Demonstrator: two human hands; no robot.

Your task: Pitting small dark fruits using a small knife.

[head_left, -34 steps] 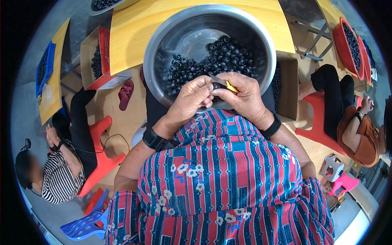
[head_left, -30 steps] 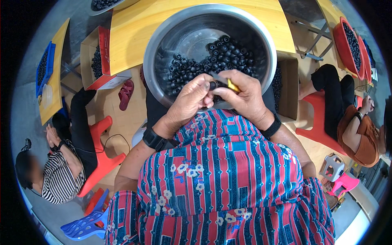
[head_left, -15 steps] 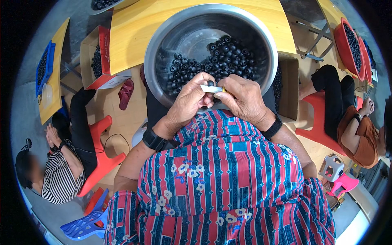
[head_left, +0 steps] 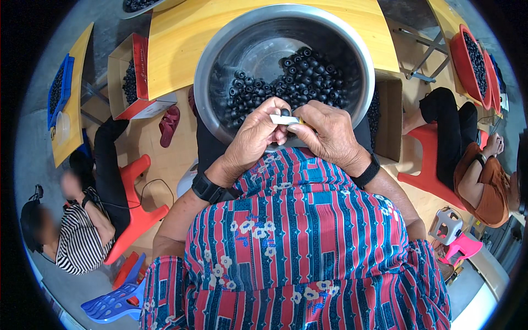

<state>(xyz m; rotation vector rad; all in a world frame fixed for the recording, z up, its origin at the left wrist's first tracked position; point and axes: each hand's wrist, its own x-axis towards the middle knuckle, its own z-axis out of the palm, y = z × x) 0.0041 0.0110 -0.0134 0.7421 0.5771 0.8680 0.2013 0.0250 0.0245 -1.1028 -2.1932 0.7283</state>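
Over the near rim of a wide metal basin [head_left: 204, 66], my left hand [head_left: 254, 127] pinches one small round black part [head_left: 285, 112] between thumb and fingers. My right hand [head_left: 330, 131] is closed round a small knife [head_left: 284, 119], whose pale flat blade lies against the near side of that part. A bit of yellow handle shows between the right fingers; the rest is hidden. Many more glossy black round parts [head_left: 308, 77], some with a hole in the end, lie heaped in the basin's middle and right side.
A yellow table [head_left: 170, 49] stands beyond the basin. Cardboard boxes of black parts flank it, a red-and-white one [head_left: 140, 66] left and a brown one [head_left: 390, 121] right. Seated people [head_left: 82, 236] are at both sides. A red sandal [head_left: 169, 126] lies on the floor.
My hands stay in nearly the same place, the black part turning slightly against the blade. The seated person on the left has raised a hand.
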